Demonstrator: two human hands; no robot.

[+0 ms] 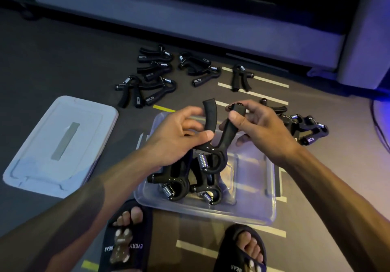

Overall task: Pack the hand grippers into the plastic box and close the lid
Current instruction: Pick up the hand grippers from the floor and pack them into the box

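Observation:
Over the clear plastic box [253, 212] I hold one black hand gripper [217, 145] with both hands. My left hand [177, 130] pinches its left handle and my right hand [257, 124] pinches the top of its right handle. The spring end hangs down into the box. A few hand grippers [181, 185] lie in the box's left part. The box's lid [61, 145] lies flat on the floor to the left. Several more hand grippers [156, 77] are scattered on the floor beyond the box, and a pile of grippers [306, 128] sits behind my right hand.
My two feet in black slippers [126, 240] stand just in front of the box. A pale grey machine base [211, 31] runs along the far side. The dark floor carries white and yellow line markings.

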